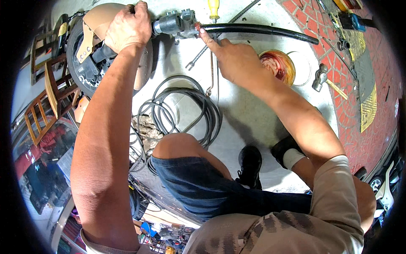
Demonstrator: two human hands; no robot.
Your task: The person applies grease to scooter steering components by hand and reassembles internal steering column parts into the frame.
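At the top, a grey cast metal housing (pixel 169 24) lies level, with a long black rod (pixel 262 29) running out to its right. Reddish grease (pixel 197 27) shows where the rod meets the housing. My left hand (pixel 129 27) is closed round the housing's left end, which the fingers partly hide. Of my right hand (pixel 234 57), the index finger is stretched out and touches the greased joint; the other fingers bend loosely and hold nothing visible. Close to the right wrist stands a round tub of red grease (pixel 289 67).
A wheel (pixel 76 63) with a brown cover sits left. Coiled black hose (pixel 207 114) lies before my knee. A yellow-handled screwdriver (pixel 214 8) and wrench (pixel 211 76) lie near the rod. Right are a white ring-shaped lid (pixel 308 67) and a hammer (pixel 320 78).
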